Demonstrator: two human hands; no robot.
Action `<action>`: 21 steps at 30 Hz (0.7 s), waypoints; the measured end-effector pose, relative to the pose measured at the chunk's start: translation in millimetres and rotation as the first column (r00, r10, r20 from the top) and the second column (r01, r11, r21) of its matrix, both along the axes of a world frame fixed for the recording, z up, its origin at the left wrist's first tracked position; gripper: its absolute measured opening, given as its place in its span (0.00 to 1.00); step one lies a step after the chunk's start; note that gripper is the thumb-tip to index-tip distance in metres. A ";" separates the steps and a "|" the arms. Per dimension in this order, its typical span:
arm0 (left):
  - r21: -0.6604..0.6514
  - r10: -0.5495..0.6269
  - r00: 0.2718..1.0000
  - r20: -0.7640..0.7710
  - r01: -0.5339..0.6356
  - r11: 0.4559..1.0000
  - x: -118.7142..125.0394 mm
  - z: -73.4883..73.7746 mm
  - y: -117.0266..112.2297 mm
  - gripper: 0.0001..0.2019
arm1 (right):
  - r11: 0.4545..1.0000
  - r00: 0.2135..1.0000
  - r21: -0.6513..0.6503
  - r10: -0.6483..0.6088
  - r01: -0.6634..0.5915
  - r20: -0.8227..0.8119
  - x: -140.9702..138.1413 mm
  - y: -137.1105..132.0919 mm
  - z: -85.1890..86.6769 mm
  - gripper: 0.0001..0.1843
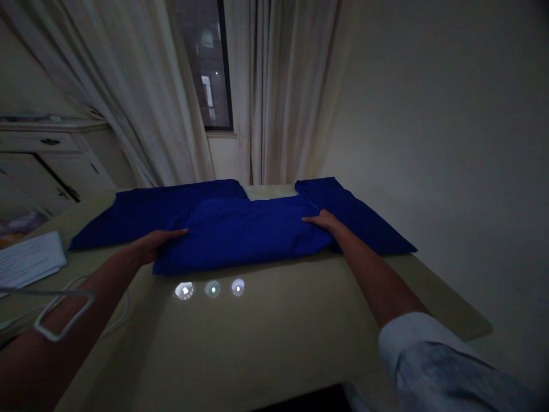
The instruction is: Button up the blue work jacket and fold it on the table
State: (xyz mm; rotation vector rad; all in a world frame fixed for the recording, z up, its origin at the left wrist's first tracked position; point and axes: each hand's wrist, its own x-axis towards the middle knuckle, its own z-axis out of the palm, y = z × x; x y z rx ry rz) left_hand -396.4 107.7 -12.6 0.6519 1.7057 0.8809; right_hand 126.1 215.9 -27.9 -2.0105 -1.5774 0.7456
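Observation:
A blue garment [240, 226] lies spread on the pale table [266, 332], its lower part folded up toward the collar and both sleeves stretched out to the sides. My left hand [155, 242] rests flat on the left end of the folded part, fingers stretched out. My right hand [322, 220] lies flat on the right end of the fold, near the right sleeve, fingers extended. Neither hand grips the cloth.
A stack of white papers [26, 260] and a white cable [64, 303] lie at the table's left. Three small light spots [212, 289] shine on the tabletop. Curtains [274, 91] and a dark window [206, 63] stand behind; a white cabinet [47, 166] is at left.

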 end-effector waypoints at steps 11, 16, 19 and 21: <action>-0.200 0.041 0.955 0.292 0.019 0.980 -23.9 -9.9 -78.3 0.19 | 0.926 0.752 -0.244 0.061 -0.288 -0.657 54.4 -114.1 11.7 0.35; -0.191 0.016 0.961 0.276 0.039 0.981 -4.4 -17.8 -52.5 0.20 | 0.981 0.763 -0.045 0.119 -0.190 -0.636 30.0 -145.2 4.3 0.49; -0.062 -0.041 0.989 0.143 0.050 0.997 16.0 -17.1 -60.0 0.24 | 0.971 0.813 0.080 0.233 -0.226 -0.534 41.2 -165.8 23.7 0.50; 0.025 -0.045 0.989 0.137 0.042 0.999 39.2 -23.2 -82.1 0.28 | 0.952 0.879 0.169 0.300 -0.254 -0.370 68.1 -173.4 56.7 0.49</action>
